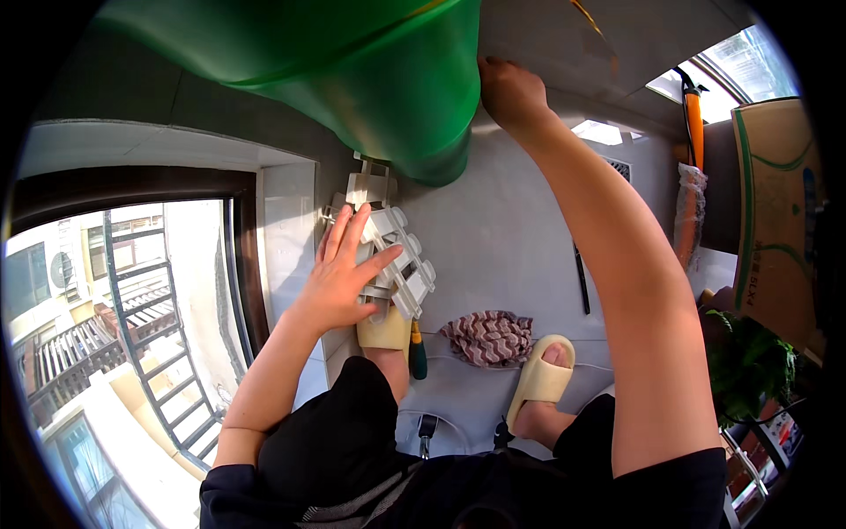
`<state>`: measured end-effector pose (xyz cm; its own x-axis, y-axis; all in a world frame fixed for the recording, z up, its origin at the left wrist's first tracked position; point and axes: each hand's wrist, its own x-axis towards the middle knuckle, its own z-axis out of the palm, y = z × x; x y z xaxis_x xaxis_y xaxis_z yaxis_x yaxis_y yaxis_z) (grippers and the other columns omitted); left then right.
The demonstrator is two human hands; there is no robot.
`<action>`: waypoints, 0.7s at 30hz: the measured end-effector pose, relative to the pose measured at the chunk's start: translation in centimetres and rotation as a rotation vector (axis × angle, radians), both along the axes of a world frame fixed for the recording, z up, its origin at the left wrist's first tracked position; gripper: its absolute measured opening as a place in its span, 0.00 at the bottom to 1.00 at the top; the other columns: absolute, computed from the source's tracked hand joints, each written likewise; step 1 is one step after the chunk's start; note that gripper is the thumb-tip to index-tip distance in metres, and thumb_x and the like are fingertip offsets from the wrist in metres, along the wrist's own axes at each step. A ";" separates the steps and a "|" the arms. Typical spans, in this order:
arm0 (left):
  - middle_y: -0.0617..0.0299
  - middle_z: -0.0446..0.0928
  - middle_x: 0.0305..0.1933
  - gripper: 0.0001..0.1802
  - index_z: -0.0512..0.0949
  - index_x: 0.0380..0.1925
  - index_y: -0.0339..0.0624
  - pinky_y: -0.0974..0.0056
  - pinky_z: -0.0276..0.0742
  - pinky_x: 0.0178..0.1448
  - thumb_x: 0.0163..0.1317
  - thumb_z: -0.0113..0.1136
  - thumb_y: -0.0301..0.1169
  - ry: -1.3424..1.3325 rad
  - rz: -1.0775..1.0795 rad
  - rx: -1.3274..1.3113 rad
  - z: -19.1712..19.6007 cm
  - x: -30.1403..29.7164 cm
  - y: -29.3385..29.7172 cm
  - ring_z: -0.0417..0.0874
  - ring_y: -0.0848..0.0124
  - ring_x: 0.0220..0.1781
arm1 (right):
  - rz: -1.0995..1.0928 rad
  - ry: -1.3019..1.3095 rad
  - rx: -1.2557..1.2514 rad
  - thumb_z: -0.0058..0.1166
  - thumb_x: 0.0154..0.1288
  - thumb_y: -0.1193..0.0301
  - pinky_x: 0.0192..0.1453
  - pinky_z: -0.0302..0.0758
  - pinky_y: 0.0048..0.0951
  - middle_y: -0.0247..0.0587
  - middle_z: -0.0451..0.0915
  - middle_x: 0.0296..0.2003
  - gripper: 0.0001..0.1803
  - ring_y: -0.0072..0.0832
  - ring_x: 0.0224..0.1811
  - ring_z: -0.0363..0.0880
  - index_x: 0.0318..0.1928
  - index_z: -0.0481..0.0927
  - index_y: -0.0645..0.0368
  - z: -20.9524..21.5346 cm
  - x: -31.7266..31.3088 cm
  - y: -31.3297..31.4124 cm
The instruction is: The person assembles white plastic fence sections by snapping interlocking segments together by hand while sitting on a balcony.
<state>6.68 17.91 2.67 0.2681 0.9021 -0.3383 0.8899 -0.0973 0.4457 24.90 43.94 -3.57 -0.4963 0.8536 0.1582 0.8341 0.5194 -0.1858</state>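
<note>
Green plastic: I see a big green bin (379,79) tilted overhead at the top of the view, its rim pointing down toward the floor, close above the white rack.
Right hand: my right hand (509,93) is raised and curled against the bin's right edge; I cannot tell whether the fingers truly clamp the rim or only press on it.
Left hand: my left hand (344,269) lies flat and spread wide on a white plastic rack (397,256), holding nothing, just resting on its bars.
Where the rack is: it sits low against the pale wall beside the window frame (247,264), above my left foot in a cream slipper (384,331).
How the bin handles: I judge it light for its bulk but awkward, smooth-walled and a little flexible, so it may slip or swing from one hand.
Where to hold: I judge the rolled rim to be the surest place, with a second hand under the wall if it tips.
How the rack handles: stiff, thin plastic, probably brittle at the bars; I would press on the frame, not the slats.
Nearby: a striped cloth (489,338) lies on the floor between my feet, and a green-handled tool (417,353) sits beside the left slipper.
Further out: the other slipper (539,377), a cardboard box (775,203) and a leafy plant (749,366) are at the right.
</note>
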 end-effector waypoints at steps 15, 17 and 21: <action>0.60 0.70 0.53 0.24 0.73 0.42 0.46 0.54 0.63 0.60 0.40 0.67 0.31 0.097 0.118 0.455 -4.0 -2.0 5.7 0.66 0.59 0.60 | -0.104 0.115 -0.212 0.47 0.59 0.64 0.36 0.73 0.42 0.40 0.78 0.33 0.08 0.44 0.36 0.77 0.36 0.74 0.52 1.2 3.8 -7.3; 0.61 0.67 0.57 0.25 0.74 0.43 0.49 0.54 0.61 0.61 0.40 0.67 0.33 0.183 0.159 0.532 -4.4 -1.9 6.3 0.63 0.60 0.62 | -0.149 0.147 -0.230 0.48 0.59 0.64 0.37 0.73 0.42 0.41 0.78 0.34 0.09 0.44 0.37 0.77 0.38 0.74 0.52 0.3 3.7 -8.0; 0.58 0.62 0.61 0.28 0.73 0.46 0.51 0.54 0.60 0.62 0.40 0.68 0.37 0.098 0.029 0.544 -3.3 -1.6 6.1 0.59 0.61 0.65 | -0.276 0.208 -0.330 0.50 0.58 0.65 0.42 0.73 0.40 0.41 0.76 0.41 0.12 0.44 0.40 0.76 0.42 0.74 0.53 0.3 3.9 -7.6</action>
<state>5.03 24.05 -0.61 0.2312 0.9602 0.1570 0.9303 -0.2654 0.2533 28.80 36.29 -3.29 -0.2307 0.9704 -0.0714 0.8602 0.1691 -0.4810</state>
